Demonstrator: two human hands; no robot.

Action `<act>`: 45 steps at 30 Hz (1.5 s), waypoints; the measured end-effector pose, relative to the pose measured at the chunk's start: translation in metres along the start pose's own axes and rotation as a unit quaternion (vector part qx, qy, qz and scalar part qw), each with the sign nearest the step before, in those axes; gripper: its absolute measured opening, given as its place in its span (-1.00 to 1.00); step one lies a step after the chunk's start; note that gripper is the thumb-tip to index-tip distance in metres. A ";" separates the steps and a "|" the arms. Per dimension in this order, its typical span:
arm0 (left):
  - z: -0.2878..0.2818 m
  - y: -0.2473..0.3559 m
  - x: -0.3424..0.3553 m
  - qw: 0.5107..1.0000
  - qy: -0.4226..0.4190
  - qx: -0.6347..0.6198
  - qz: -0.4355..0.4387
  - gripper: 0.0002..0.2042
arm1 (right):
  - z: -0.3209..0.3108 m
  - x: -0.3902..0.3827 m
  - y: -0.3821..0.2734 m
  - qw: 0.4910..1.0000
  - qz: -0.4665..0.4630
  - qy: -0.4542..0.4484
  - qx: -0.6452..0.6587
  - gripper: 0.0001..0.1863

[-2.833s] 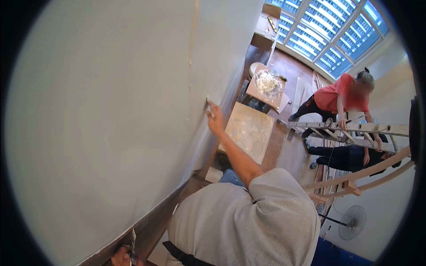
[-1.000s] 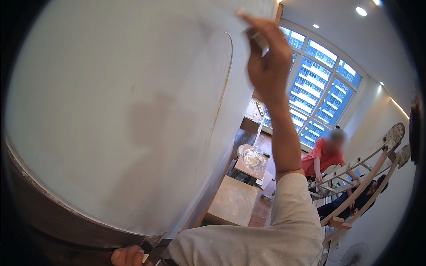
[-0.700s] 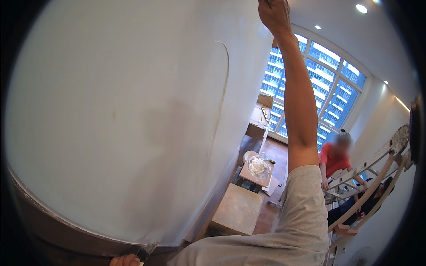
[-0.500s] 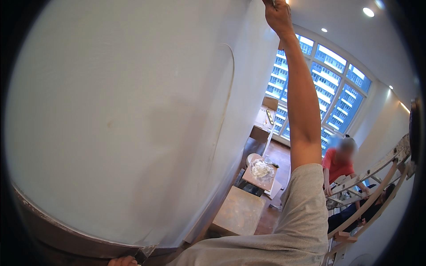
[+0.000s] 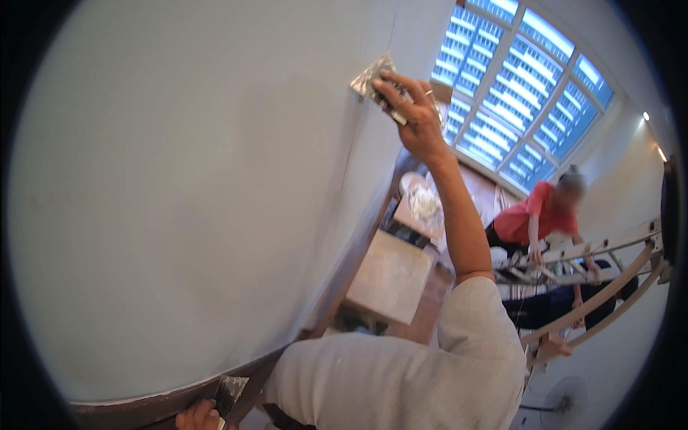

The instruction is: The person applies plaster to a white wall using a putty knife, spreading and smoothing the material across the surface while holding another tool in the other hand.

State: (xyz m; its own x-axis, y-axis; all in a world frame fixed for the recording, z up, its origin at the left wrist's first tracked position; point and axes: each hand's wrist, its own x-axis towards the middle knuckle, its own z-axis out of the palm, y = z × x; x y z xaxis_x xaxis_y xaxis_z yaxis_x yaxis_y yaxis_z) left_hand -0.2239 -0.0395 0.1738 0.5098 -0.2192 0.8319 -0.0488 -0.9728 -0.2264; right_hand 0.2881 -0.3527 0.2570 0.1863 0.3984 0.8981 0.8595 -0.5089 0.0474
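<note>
My right hand (image 5: 419, 118) is closed on a metal putty knife (image 5: 369, 75), its pale, smeared blade against the white wall (image 5: 186, 186) near a thin vertical line. My arm reaches up and forward from the lower right. At the bottom edge, my left hand (image 5: 197, 417) is closed on a second, wider putty blade (image 5: 233, 388), beside the dark brown band along the wall's lower edge.
Two boards on stands (image 5: 387, 276) sit along the wall, the farther holding white material (image 5: 423, 206). A co-worker in red (image 5: 523, 218) grips a ladder (image 5: 631, 240); a person in dark clothes (image 5: 534, 312) is behind it, near curved timber (image 5: 605, 304). A fan (image 5: 562, 401) and large window are at right.
My right hand has come down from the top of the picture, and its blade now shows against the wall. The view has tilted slightly downward.
</note>
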 end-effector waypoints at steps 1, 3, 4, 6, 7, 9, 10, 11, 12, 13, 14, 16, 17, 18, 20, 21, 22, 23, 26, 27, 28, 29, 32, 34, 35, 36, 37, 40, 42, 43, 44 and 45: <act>0.001 0.001 -0.005 1.000 -0.009 0.005 -0.005 -0.72 | 0.015 -0.029 -0.008 1.000 0.022 -0.014 0.014 -0.33; -0.001 0.001 -0.003 1.000 -0.028 -0.004 -0.007 -0.75 | 0.043 -0.090 -0.027 0.996 0.071 -0.051 0.028 -0.32; -0.001 0.001 -0.003 0.999 -0.032 -0.008 -0.005 -0.75 | 0.058 -0.121 -0.033 0.994 0.082 -0.051 0.053 -0.33; -0.001 0.001 -0.007 0.999 -0.033 -0.011 -0.003 -0.75 | 0.092 -0.188 -0.056 0.985 0.139 -0.067 0.081 -0.39; 0.000 0.000 -0.009 0.999 -0.033 -0.009 0.005 -0.75 | 0.111 -0.222 -0.071 0.975 0.186 -0.063 0.106 -0.38; 0.000 -0.005 -0.015 0.999 -0.036 -0.007 0.022 -0.76 | 0.152 -0.288 -0.103 0.944 0.289 -0.056 0.150 -0.37; -0.001 -0.006 -0.017 0.999 -0.038 -0.010 0.025 -0.75 | 0.173 -0.321 -0.121 0.922 0.346 -0.053 0.168 -0.38; -0.001 -0.008 -0.019 0.999 -0.041 -0.012 0.027 -0.75 | 0.194 -0.353 -0.141 0.896 0.401 -0.050 0.185 -0.39; 0.000 -0.009 -0.019 0.998 -0.042 -0.017 0.032 -0.75 | 0.214 -0.385 -0.162 0.865 0.457 -0.037 0.203 -0.41; 0.002 -0.010 -0.017 0.998 -0.042 -0.023 0.034 -0.74 | 0.232 -0.411 -0.183 0.833 0.507 -0.022 0.217 -0.43; 0.004 -0.011 -0.017 0.998 -0.042 -0.027 0.033 -0.74 | 0.247 -0.430 -0.206 0.799 0.554 -0.007 0.233 -0.43; 0.007 -0.010 -0.014 0.998 -0.038 -0.032 0.029 -0.73 | 0.261 -0.445 -0.259 0.699 0.670 -0.054 0.244 -0.42; 0.009 -0.009 -0.014 0.999 -0.033 -0.034 0.026 -0.72 | 0.261 -0.453 -0.286 0.700 0.671 -0.082 0.232 -0.43; 0.010 -0.008 -0.012 0.999 -0.028 -0.037 0.023 -0.72 | 0.259 -0.461 -0.311 0.700 0.671 -0.109 0.218 -0.44; 0.012 -0.006 -0.012 0.999 -0.030 -0.011 0.030 -0.71 | 0.246 -0.465 -0.332 0.631 0.710 -0.136 0.282 -0.47; 0.013 -0.005 -0.013 0.999 -0.030 0.003 0.031 -0.71 | 0.229 -0.460 -0.333 0.555 0.740 -0.134 0.357 -0.50; 0.013 -0.005 -0.016 0.999 -0.011 0.003 0.035 -0.71 | 0.217 -0.464 -0.333 0.470 0.760 -0.132 0.428 -0.51; 0.014 -0.007 -0.021 0.999 0.008 0.003 0.038 -0.70 | 0.209 -0.467 -0.326 0.463 0.776 -0.099 0.416 -0.53; 0.009 -0.008 -0.036 1.000 0.009 0.007 0.024 -0.62 | 0.229 -0.497 -0.277 0.415 0.825 0.005 0.383 -0.55; 0.006 -0.009 -0.041 1.000 0.000 0.007 0.014 -0.56 | 0.241 -0.501 -0.255 0.382 0.845 0.036 0.372 -0.56; 0.006 -0.010 -0.042 1.000 -0.001 -0.001 0.019 -0.56 | 0.251 -0.499 -0.235 0.369 0.856 -0.020 0.361 -0.59; 0.008 -0.012 -0.040 1.000 -0.001 -0.010 0.025 -0.56 | 0.259 -0.494 -0.217 0.355 0.864 -0.074 0.348 -0.62; 0.001 -0.010 -0.039 0.999 -0.018 -0.032 0.016 -0.56 | 0.283 -0.472 -0.182 0.281 0.893 -0.095 0.337 -0.60; 0.001 -0.013 -0.031 0.998 -0.035 -0.051 0.013 -0.56 | 0.282 -0.462 -0.165 0.255 0.884 -0.084 0.384 -0.55; -0.002 -0.012 -0.029 0.997 -0.048 -0.055 0.010 -0.56 | 0.280 -0.458 -0.159 0.243 0.876 -0.081 0.408 -0.53; -0.005 -0.011 -0.029 0.996 -0.063 -0.055 0.003 -0.57 | 0.275 -0.449 -0.161 0.260 0.868 -0.079 0.415 -0.53; -0.008 -0.009 -0.030 0.996 -0.066 -0.054 -0.004 -0.57 | 0.265 -0.432 -0.168 0.278 0.859 -0.079 0.423 -0.53; -0.008 -0.007 -0.028 0.995 -0.065 -0.069 -0.017 -0.58 | 0.226 -0.379 -0.170 0.343 0.827 -0.044 0.442 -0.53; -0.010 -0.006 -0.030 0.994 -0.066 -0.077 -0.029 -0.58 | 0.198 -0.338 -0.170 0.387 0.801 -0.028 0.456 -0.52; -0.010 -0.007 -0.032 0.994 -0.062 -0.087 -0.029 -0.59 | 0.184 -0.314 -0.168 0.410 0.784 -0.022 0.466 -0.52; -0.010 -0.008 -0.033 0.993 -0.055 -0.096 -0.027 -0.59 | 0.169 -0.288 -0.166 0.433 0.766 -0.016 0.476 -0.51; -0.010 -0.010 -0.033 0.993 -0.049 -0.105 -0.025 -0.60 | 0.154 -0.261 -0.166 0.460 0.753 0.002 0.471 -0.49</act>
State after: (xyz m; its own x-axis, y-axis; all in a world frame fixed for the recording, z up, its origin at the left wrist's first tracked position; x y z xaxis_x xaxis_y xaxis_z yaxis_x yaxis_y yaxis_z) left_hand -0.2494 -0.0234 0.1534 0.5968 -0.1729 0.7836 -0.1942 -0.9786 -0.0680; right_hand 0.1701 -0.2550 -0.0521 0.9085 0.1331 -0.3960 -0.4169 0.3512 -0.8384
